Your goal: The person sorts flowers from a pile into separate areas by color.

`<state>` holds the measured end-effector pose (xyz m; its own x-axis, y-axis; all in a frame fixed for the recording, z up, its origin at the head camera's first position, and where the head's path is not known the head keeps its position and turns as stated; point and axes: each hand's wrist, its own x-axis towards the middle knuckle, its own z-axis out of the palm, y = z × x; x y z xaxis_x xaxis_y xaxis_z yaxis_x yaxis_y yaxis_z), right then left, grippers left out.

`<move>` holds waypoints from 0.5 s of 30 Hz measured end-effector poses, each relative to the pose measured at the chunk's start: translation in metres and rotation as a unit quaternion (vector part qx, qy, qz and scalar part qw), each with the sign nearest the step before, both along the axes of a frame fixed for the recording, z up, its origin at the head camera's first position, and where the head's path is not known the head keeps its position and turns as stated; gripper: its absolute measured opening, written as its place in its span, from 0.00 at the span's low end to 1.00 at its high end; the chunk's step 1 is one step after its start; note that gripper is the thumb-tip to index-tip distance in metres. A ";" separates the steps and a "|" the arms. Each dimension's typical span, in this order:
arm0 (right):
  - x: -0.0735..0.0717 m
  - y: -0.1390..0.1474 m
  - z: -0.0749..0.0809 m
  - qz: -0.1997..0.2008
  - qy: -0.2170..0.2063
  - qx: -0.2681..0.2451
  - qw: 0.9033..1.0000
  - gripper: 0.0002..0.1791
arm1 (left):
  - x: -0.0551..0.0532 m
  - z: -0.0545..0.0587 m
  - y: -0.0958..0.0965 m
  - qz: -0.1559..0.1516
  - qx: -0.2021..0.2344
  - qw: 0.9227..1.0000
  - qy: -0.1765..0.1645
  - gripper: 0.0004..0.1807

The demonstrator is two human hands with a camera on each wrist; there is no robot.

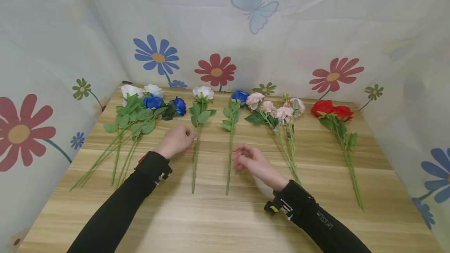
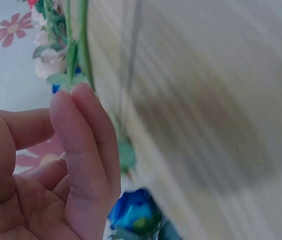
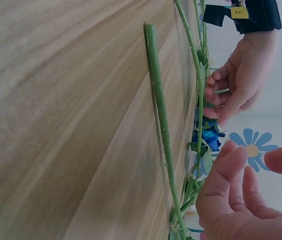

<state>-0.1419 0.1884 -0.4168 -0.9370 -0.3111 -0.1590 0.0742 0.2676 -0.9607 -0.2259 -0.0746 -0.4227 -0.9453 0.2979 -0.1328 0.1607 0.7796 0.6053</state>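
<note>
Left hand [image 1: 175, 140]: fingers loosely bent, nothing gripped; it hovers at the stem of the single white flower [image 1: 202, 115], fingertips just beside it in the head view; whether skin meets stem, cannot tell. Right hand [image 1: 254, 162]: relaxed, fingers curved, thumb apart from them in the right wrist view, palm holding nothing; it is beside the stem of the single blue flower [image 1: 232, 119], contact again unclear.

Both single flowers lie on the wooden table [image 1: 211, 221], between the hands' working area and the back edge; blooms point away from the person, stem ends toward; they are roughly parallel and apart from each other.

Left of these: a mixed group of white flowers [image 1: 153, 90] and blue flowers [image 1: 179, 106], leaves overlapping, stems fanned; right of them: pink flowers [image 1: 284, 114], stems crossing near the right hand; farther right: red flowers [image 1: 322, 107], two blooms side by side; behind the table: a pale cloth [image 1: 299, 30] printed with large flowers and a butterfly; both arms wear black sleeves [image 1: 112, 218].
</note>
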 end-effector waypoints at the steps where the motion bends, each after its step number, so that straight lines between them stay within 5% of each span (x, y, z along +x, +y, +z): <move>1: 0.000 0.000 0.001 -0.007 0.002 0.000 1.000 0.18 | 0.002 0.003 -0.004 0.001 -0.002 1.000 0.009 0.18; 7: -0.002 0.001 0.003 -0.036 0.020 0.005 0.999 0.18 | 0.015 0.019 -0.035 0.013 -0.022 0.997 0.072 0.15; 11: -0.009 0.012 0.001 -0.042 0.076 0.046 0.995 0.17 | 0.020 0.025 -0.064 0.036 -0.050 0.991 0.122 0.12; 15: -0.020 0.034 0.003 -0.047 0.179 0.163 0.969 0.16 | 0.025 0.030 -0.091 0.056 -0.060 0.988 0.130 0.12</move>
